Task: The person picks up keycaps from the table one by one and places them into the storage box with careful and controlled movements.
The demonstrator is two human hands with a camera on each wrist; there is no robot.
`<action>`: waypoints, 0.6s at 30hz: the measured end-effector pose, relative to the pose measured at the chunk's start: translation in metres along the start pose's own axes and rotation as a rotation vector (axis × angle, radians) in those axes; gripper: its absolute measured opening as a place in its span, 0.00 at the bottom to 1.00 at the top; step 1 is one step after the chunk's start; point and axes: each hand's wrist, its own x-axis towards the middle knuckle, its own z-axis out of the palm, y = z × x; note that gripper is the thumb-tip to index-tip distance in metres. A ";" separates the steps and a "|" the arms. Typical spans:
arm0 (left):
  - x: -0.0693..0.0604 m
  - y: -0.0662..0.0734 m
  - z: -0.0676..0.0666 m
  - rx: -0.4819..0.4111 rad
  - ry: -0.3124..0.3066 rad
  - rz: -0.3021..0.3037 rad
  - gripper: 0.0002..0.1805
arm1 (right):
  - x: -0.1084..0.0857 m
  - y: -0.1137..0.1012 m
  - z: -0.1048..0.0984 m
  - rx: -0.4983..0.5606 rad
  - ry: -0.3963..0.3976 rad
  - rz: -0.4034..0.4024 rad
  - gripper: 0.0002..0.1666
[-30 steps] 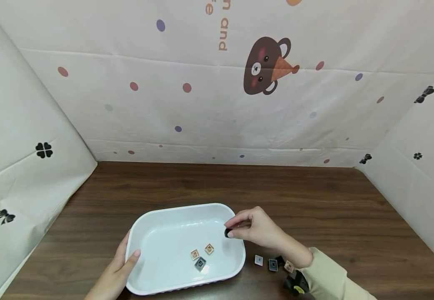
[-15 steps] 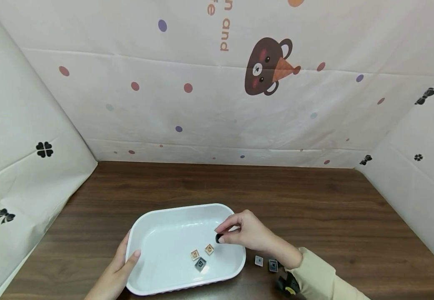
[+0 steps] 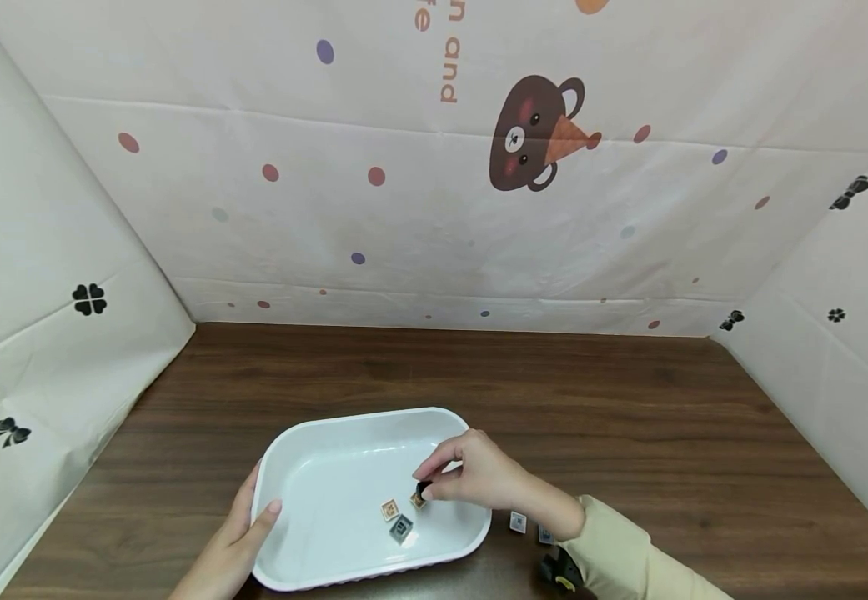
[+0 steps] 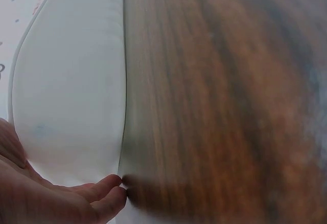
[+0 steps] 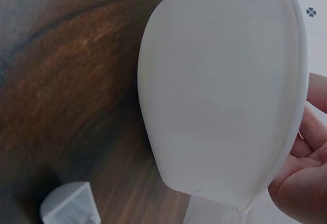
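Observation:
A white tray (image 3: 336, 467) lies on the wooden table, with two tan keycaps, one of them (image 3: 389, 510), and a grey keycap (image 3: 401, 528) inside it. The left hand (image 3: 231, 542) grips the tray's left end, thumb over the rim; in the left wrist view its fingers (image 4: 110, 196) touch the tray's outer wall (image 4: 71, 81). Between thumb and fingertips the right hand (image 3: 479, 477) pinches a small black piece (image 3: 423, 490) over the tray, partly in front of the second tan keycap. The right wrist view shows that hand (image 5: 306, 173) behind the tray wall (image 5: 219, 91), the piece hidden.
Right of the tray, a whitish keycap (image 3: 518, 522) and a dark one (image 3: 545, 533), partly behind the right sleeve, lie on the table (image 3: 629, 417). A pale keycap (image 5: 71, 206) shows in the right wrist view. Printed white cloth (image 3: 291, 225) stands behind and at both sides.
The right hand has moved left and slightly nearer with the black piece, farther over the tray. Its forearm now covers more of the pieces on the table. The left hand and tray look unchanged.

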 end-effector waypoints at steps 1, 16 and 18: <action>0.000 0.000 0.000 0.006 0.000 0.000 0.33 | 0.000 0.000 0.001 -0.003 -0.003 -0.007 0.10; 0.000 0.000 0.000 -0.033 -0.008 -0.009 0.34 | 0.006 -0.001 0.012 -0.112 -0.045 -0.096 0.08; 0.000 0.000 0.000 -0.032 -0.008 -0.008 0.34 | 0.008 -0.001 0.013 -0.144 -0.054 -0.103 0.07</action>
